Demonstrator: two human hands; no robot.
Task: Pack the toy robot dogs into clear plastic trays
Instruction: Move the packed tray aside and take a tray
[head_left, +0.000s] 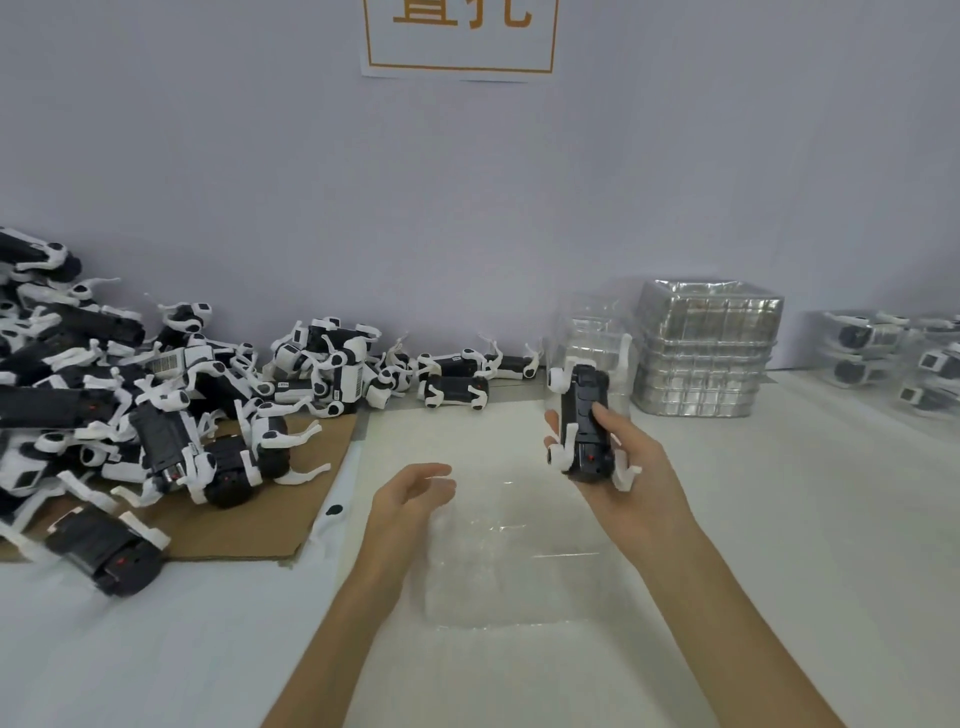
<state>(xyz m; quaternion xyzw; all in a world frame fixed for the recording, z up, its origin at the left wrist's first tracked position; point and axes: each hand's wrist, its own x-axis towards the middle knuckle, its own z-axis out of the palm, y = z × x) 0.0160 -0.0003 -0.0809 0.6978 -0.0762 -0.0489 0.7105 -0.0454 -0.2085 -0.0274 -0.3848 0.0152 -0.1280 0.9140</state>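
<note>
My right hand (631, 467) grips a black and white toy robot dog (587, 423), belly towards me, above the table right of centre. A clear plastic tray (519, 566) lies flat on the white table between my arms, hard to make out. My left hand (410, 493) hovers at the tray's left edge with its fingers relaxed, holding nothing. A big heap of toy dogs (130, 410) covers the left side.
The heap lies partly on a brown cardboard sheet (260, 519). More dogs (452, 374) lie along the wall. A stack of clear trays (704, 353) stands at the back right, a lower clear stack (587, 332) beside it. Packed trays with dogs (893, 358) sit far right.
</note>
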